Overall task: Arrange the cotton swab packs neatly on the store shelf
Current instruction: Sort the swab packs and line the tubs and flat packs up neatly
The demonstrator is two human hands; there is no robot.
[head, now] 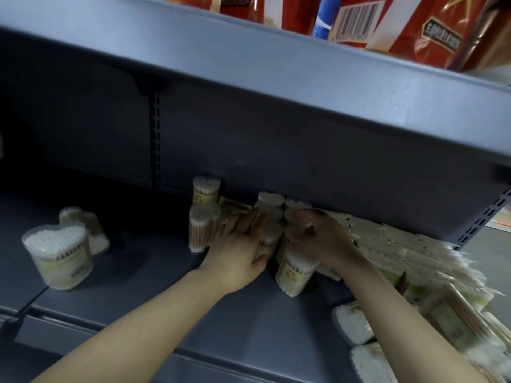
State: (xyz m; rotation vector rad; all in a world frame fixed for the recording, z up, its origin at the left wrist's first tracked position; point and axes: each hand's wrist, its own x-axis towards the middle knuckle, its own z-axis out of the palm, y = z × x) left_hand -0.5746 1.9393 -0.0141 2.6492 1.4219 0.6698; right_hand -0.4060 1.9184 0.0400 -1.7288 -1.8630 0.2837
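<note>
Shelf [154,294] is holding swab tubs [269,208] at the back. My left hand [243,244] is gripping one tub [269,239]. My right hand [318,239] is curling over others; its fingertips are hidden.

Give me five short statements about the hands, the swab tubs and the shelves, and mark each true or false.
1. Both hands are on the cluster of upright swab tubs at the back of the shelf. True: left hand, right hand.
2. The heart-shaped tub stands apart at the left, untouched. True.
3. The upper shelf holds only swab tubs. False: it holds red packages.
4. Flat swab packs are heaped at the right. True.
5. The right hand holds a tub in the air above the shelf. False: it rests down on the cluster.
</note>
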